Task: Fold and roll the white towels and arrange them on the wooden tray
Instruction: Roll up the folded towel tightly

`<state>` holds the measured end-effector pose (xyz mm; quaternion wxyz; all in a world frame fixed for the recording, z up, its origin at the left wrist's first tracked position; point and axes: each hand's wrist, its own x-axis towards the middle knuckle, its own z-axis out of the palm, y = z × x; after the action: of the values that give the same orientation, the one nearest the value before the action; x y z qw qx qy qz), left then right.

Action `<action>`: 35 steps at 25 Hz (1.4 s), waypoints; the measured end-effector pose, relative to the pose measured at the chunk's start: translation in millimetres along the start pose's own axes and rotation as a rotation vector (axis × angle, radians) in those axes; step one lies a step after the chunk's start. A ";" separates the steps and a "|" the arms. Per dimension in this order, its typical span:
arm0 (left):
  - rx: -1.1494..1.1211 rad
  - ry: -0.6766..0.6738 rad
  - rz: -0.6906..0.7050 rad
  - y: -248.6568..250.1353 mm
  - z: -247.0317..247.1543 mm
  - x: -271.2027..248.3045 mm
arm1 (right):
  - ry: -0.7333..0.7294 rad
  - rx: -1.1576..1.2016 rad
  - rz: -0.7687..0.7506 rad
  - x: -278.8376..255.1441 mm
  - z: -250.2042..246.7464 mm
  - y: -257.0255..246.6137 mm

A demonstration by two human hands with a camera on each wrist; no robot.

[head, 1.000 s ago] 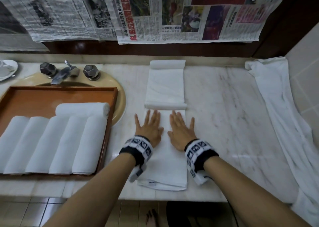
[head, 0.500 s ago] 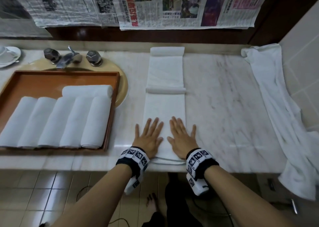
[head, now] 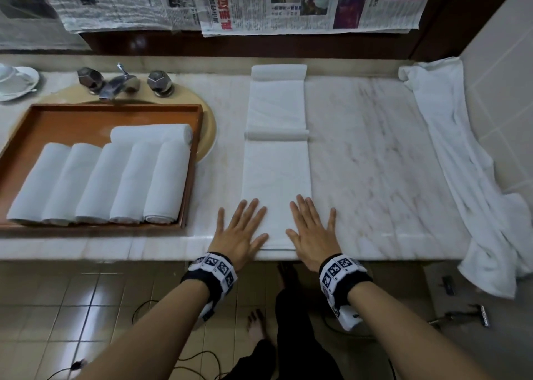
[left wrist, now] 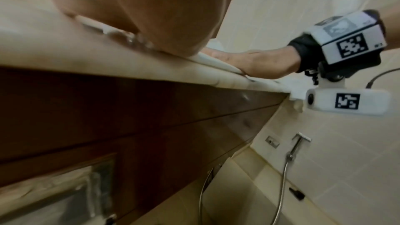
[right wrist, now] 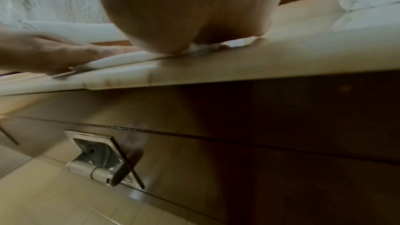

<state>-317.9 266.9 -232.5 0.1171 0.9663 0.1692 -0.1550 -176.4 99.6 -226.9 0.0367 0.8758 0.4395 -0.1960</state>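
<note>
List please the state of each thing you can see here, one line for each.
Left hand: open, flat on the strip's near end.
Right hand: open, flat on the same end.
Towel strip: folded long, lying flat, not rolled.
Tray: holds six rolled towels, five side by side, one across behind.
Loose towel: unfolded, hanging over the counter edge.

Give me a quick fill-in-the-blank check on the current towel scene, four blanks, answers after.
1. The wooden tray holds ____ rolled towels in all.
2. Both hands, left hand and right hand, press ____ on the near end of the folded towel.
3. The tray sits partly over the ____, below the faucet.
4. A loose towel lies unfolded along the ____ edge of the counter.

Answers: six; flat; sink; right
</note>
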 end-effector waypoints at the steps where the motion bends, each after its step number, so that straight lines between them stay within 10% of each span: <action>1: 0.003 -0.002 -0.011 -6.7 -0.3 -4.4 | 0.005 -0.004 0.015 -3.2 0.4 2.4; 6: -0.083 -0.021 -0.047 -20.8 -8.9 -14.9 | 0.035 0.007 0.046 -5.4 -9.0 -6.2; 11: -0.515 0.396 -0.313 -25.2 -18.5 -11.7 | 0.117 0.384 -0.311 -4.9 -21.9 -29.3; 15: -0.712 0.249 -0.532 -24.6 -19.6 -14.9 | 0.173 0.483 -0.230 -0.4 -18.2 -30.5; 24: -0.814 0.265 -0.560 -0.3 -27.1 -23.1 | 0.484 0.727 -0.297 -11.6 -25.0 -30.7; 35: -0.776 0.143 -0.609 -9.9 -36.7 -14.5 | 0.288 0.386 -0.348 -21.5 -3.6 -29.1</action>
<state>-324.9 282.0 -195.3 0.4056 0.7662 0.4967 -0.0410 -209.7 102.0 -212.4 -0.2273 0.7970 0.5382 -0.1532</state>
